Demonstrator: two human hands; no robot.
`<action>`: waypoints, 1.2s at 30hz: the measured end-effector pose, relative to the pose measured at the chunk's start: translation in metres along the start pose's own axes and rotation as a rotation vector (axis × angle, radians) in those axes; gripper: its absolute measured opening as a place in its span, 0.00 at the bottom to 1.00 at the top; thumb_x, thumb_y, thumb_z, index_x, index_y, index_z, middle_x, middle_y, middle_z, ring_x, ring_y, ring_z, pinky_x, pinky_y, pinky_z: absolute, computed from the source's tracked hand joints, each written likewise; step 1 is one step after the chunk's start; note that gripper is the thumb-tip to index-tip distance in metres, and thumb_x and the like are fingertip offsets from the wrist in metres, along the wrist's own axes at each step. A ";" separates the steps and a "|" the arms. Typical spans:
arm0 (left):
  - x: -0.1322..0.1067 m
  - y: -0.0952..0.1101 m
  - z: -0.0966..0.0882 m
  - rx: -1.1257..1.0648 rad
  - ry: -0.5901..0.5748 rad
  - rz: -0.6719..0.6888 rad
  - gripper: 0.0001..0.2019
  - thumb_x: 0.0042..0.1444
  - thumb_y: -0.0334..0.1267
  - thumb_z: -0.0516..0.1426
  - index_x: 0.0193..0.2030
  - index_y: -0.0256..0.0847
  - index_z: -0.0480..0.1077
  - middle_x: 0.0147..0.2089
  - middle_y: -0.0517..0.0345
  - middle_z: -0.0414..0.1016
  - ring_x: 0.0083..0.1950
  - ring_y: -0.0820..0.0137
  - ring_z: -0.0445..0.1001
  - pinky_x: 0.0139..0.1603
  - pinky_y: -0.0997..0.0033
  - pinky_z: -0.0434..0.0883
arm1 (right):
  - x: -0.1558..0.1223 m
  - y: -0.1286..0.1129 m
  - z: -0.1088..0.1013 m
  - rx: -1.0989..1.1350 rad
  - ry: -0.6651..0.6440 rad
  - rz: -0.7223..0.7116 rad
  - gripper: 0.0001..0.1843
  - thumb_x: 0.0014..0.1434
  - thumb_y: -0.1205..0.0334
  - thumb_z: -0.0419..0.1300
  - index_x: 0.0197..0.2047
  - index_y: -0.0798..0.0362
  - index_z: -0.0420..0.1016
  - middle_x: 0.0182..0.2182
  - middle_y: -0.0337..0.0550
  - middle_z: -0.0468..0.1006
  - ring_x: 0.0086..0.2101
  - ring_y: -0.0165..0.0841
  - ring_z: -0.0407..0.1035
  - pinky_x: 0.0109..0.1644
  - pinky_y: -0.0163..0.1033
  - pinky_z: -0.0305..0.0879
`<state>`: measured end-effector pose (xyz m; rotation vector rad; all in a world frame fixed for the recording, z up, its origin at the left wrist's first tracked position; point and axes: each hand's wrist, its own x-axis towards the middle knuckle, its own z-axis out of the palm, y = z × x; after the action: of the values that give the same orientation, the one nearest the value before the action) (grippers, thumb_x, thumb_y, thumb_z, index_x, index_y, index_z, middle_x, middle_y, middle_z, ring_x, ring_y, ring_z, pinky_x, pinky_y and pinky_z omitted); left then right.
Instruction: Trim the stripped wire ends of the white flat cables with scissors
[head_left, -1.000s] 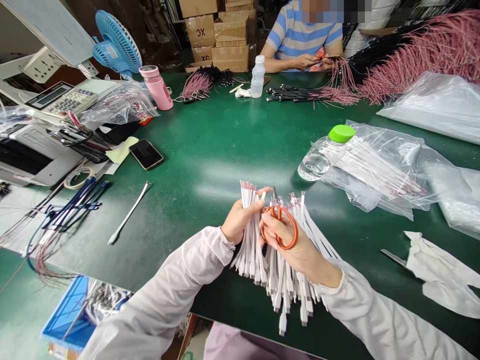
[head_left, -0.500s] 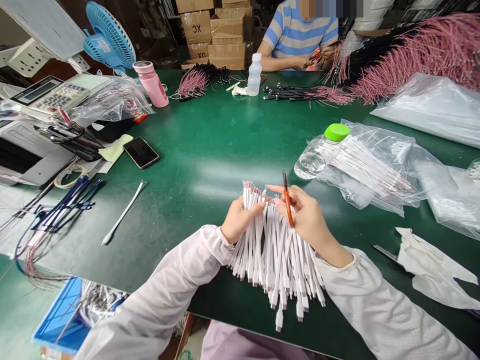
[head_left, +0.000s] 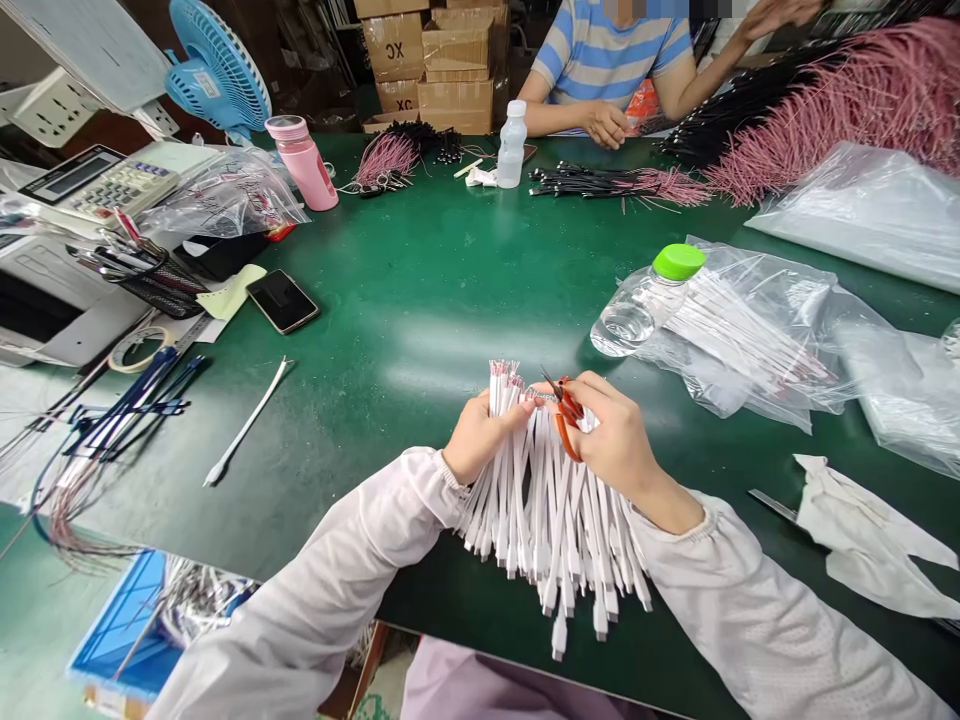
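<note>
White flat cables [head_left: 551, 500] fill the middle of my head-camera feed, bunched between both hands near the edge of the green table [head_left: 420, 260], their plug ends [head_left: 559, 636] fanned toward that edge and their bare, pinkish wire tips [head_left: 504, 371] pointing away. From my remote seat I see the left hand [head_left: 480, 437] clamped on the cables just below those tips, thumb laid across the front. The right hand [head_left: 619, 440] has its fingers curled about orange-handled scissors [head_left: 568, 405], blades pointing up and away, and its thumb and forefinger reach toward the wire tips; whether they pinch anything there I cannot tell.

To handle this well, I judge that the left grip should be firm yet flat, so the cables lie side by side and none slips out of line. I would want the scissor points angled clear of the left thumb. A single white cable [head_left: 246, 425] lies well apart to the left, near the smartphone [head_left: 283, 302]; a green-capped bottle [head_left: 636, 315] is beyond the right hand.
</note>
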<state>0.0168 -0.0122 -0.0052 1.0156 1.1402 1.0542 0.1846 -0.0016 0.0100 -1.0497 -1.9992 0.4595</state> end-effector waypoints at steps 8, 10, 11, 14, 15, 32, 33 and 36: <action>0.001 -0.002 0.001 -0.033 0.032 0.033 0.21 0.44 0.40 0.67 0.44 0.34 0.71 0.29 0.61 0.71 0.29 0.74 0.67 0.35 0.72 0.66 | -0.001 0.004 0.001 -0.014 -0.005 -0.039 0.12 0.55 0.72 0.56 0.41 0.56 0.75 0.31 0.41 0.68 0.30 0.31 0.67 0.33 0.35 0.64; 0.001 -0.002 0.002 -0.063 0.058 0.027 0.30 0.42 0.38 0.68 0.52 0.35 0.65 0.31 0.62 0.71 0.29 0.74 0.69 0.35 0.72 0.67 | -0.002 0.005 0.000 -0.018 -0.019 -0.023 0.10 0.55 0.71 0.56 0.40 0.55 0.75 0.30 0.41 0.68 0.28 0.30 0.66 0.32 0.35 0.64; 0.001 -0.001 0.003 -0.074 0.078 0.021 0.33 0.41 0.37 0.68 0.55 0.36 0.62 0.32 0.62 0.71 0.29 0.74 0.69 0.35 0.72 0.68 | -0.002 0.005 0.000 -0.020 -0.026 -0.018 0.09 0.55 0.71 0.56 0.39 0.55 0.75 0.30 0.41 0.68 0.27 0.30 0.65 0.31 0.35 0.63; 0.001 0.001 0.003 -0.079 0.115 -0.008 0.35 0.40 0.36 0.69 0.55 0.36 0.60 0.32 0.62 0.71 0.29 0.75 0.70 0.34 0.73 0.68 | -0.002 0.004 -0.002 -0.028 -0.014 -0.014 0.08 0.55 0.70 0.56 0.36 0.55 0.75 0.29 0.41 0.69 0.27 0.30 0.66 0.31 0.36 0.63; 0.000 0.001 0.003 -0.072 0.100 -0.018 0.32 0.40 0.37 0.69 0.52 0.36 0.62 0.31 0.62 0.72 0.29 0.74 0.70 0.34 0.73 0.68 | -0.002 0.004 -0.002 -0.030 -0.003 -0.008 0.08 0.55 0.70 0.56 0.36 0.55 0.76 0.29 0.41 0.69 0.27 0.31 0.66 0.31 0.36 0.63; -0.001 0.005 0.006 -0.219 -0.011 -0.156 0.17 0.37 0.39 0.70 0.31 0.32 0.71 0.30 0.59 0.71 0.29 0.77 0.68 0.27 0.76 0.69 | 0.003 0.002 -0.004 0.048 -0.086 0.117 0.10 0.54 0.69 0.55 0.36 0.54 0.77 0.26 0.38 0.63 0.26 0.29 0.62 0.29 0.35 0.59; -0.002 0.005 0.006 -0.235 -0.010 -0.163 0.17 0.37 0.39 0.70 0.31 0.33 0.71 0.30 0.59 0.72 0.29 0.76 0.69 0.28 0.76 0.69 | 0.003 0.003 -0.004 0.050 -0.075 0.118 0.10 0.54 0.69 0.55 0.36 0.54 0.77 0.26 0.38 0.64 0.26 0.29 0.62 0.30 0.35 0.59; -0.002 0.004 0.006 -0.274 -0.023 -0.189 0.17 0.37 0.40 0.70 0.30 0.34 0.70 0.28 0.59 0.73 0.30 0.73 0.73 0.31 0.74 0.71 | 0.001 0.005 -0.004 0.070 -0.019 0.141 0.09 0.53 0.69 0.55 0.35 0.53 0.77 0.25 0.37 0.65 0.26 0.30 0.63 0.32 0.36 0.60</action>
<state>0.0215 -0.0141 0.0003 0.6887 1.0181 1.0119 0.1900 0.0019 0.0105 -1.1505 -1.9194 0.6122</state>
